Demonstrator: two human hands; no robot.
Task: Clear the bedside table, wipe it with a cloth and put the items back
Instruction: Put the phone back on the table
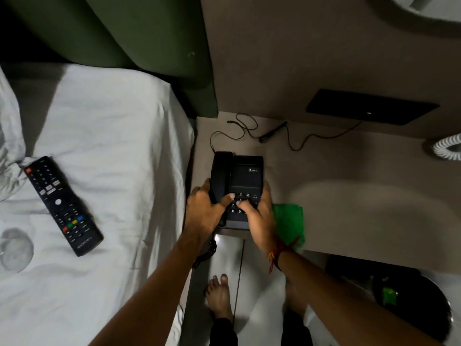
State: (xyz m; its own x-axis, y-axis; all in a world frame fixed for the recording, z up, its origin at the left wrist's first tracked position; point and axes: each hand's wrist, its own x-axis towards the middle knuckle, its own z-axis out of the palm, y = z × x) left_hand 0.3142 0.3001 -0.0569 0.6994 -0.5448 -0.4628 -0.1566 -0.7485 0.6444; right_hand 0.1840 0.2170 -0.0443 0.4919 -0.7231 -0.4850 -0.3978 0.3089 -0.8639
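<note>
Both hands are on the phone [237, 186] here — the left hand [204, 211] wraps the handset side with the thumb over the keypad, and the right hand [259, 218] clamps the other side, thumb also on the keys. My guess is it takes two hands because the handset would slide off its cradle otherwise, and the thin cable [252, 131] running to the back of the worktop [349, 171] means it can't travel far. The phone sits at the front left corner of the worktop, right by the bed [112, 133]; whether it's lifted or resting I can't tell. The remote [63, 206] is already parked on the bed, well away from the worktop edge, and there's a glass [16, 249] lying near the bed's front edge too — so those look cleared out of the way. The green cloth [290, 226] lies at the front edge just beside the right hand, handy for wiping. Can't say for sure if the phone is going off or coming back.
</note>
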